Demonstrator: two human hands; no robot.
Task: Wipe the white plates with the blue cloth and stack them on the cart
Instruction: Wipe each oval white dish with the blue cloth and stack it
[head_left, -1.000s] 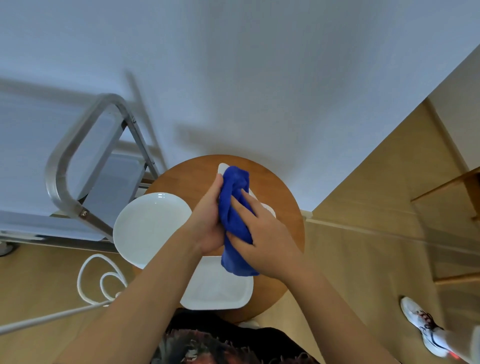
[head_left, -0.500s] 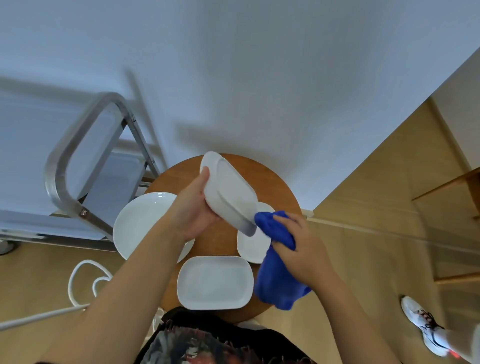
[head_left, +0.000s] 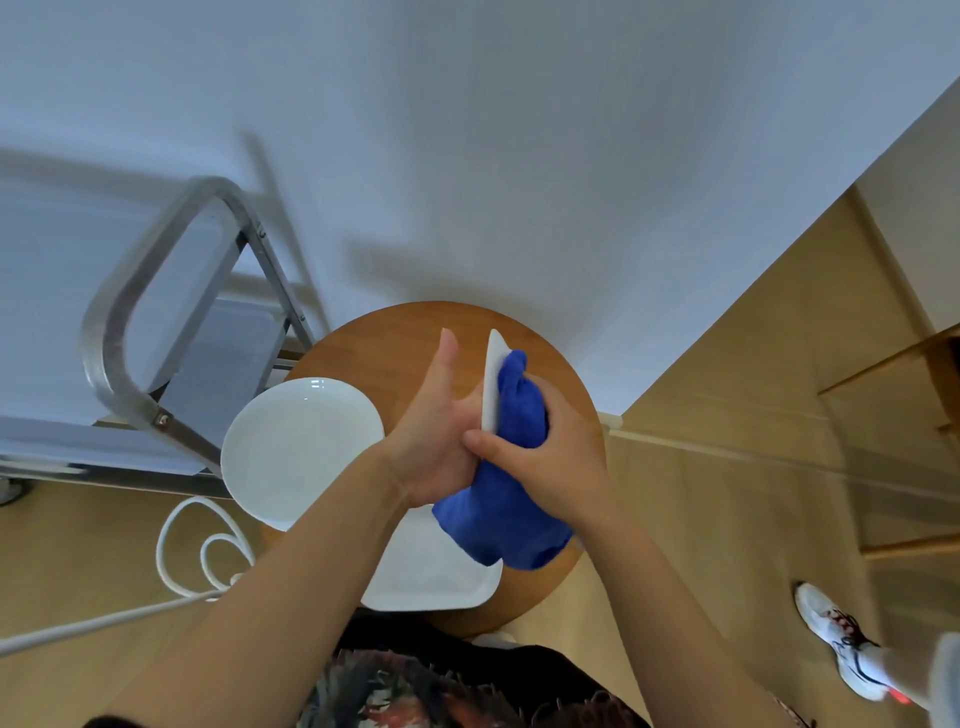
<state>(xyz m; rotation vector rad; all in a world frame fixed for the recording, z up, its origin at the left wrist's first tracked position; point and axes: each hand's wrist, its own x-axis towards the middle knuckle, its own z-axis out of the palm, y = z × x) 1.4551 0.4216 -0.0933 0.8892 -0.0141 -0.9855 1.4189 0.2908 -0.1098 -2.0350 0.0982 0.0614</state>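
Over the round wooden table (head_left: 363, 348), my left hand (head_left: 441, 431) holds a white rectangular plate (head_left: 491, 384) upright on its edge, thumb pointing up. My right hand (head_left: 550, 457) grips the blue cloth (head_left: 519, 467) and presses it against the plate's right face. The cloth's loose end hangs down below both hands. A round white plate (head_left: 296, 452) lies on the table's left side. Another rectangular white plate (head_left: 436, 577) lies at the table's near edge, partly hidden by my arms and the cloth. The metal cart (head_left: 156, 312) stands to the left.
A white wall rises just behind the table. A coiled white cable (head_left: 208, 551) lies on the wooden floor at the left. Someone's white shoe (head_left: 841, 639) shows at the lower right. Wooden furniture edges sit at the far right.
My right hand has brought the blue cloth up from the lower right and pressed it onto the held plate. My left hand has turned the plate upright, edge toward me.
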